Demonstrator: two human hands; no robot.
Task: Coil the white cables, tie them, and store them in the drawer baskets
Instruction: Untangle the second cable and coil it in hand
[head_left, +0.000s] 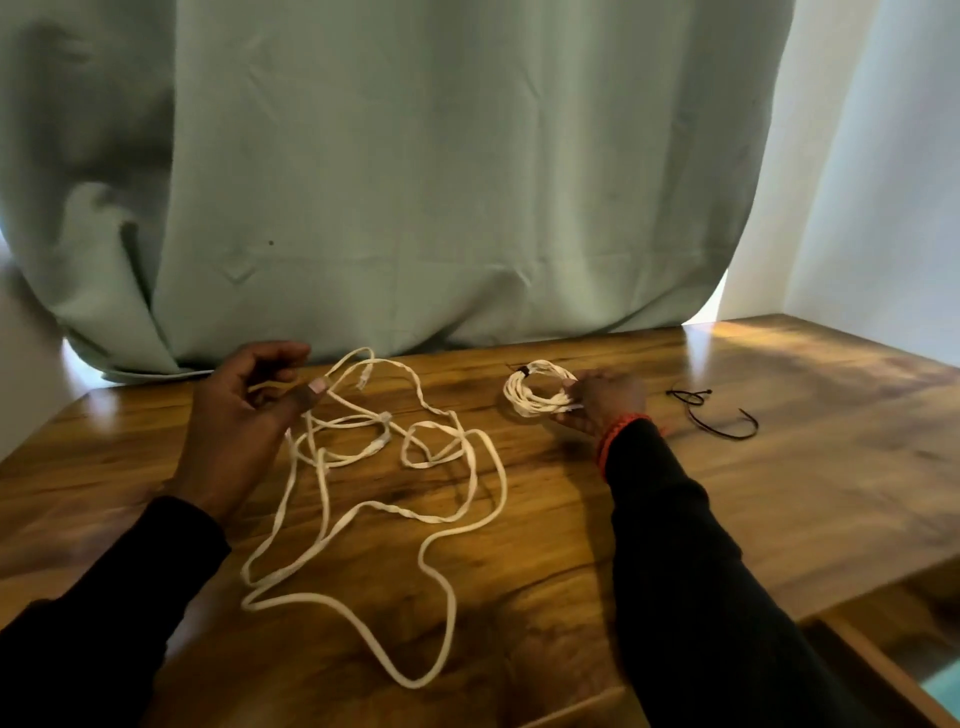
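A long white cable (415, 514) lies in loose tangled loops across the middle of the wooden table (779, 467). My left hand (249, 410) is raised at the tangle's upper left, thumb and fingers pinching a strand near one end. A small white coiled cable (535, 395), bound by a dark tie at its top, sits further right. My right hand (605, 400) grips that coil at its right side.
Two thin black cable ties (717, 415) lie on the table to the right of my right hand. A pale green curtain (415, 182) hangs behind the table's far edge. An open wooden drawer (883, 670) shows at the lower right corner.
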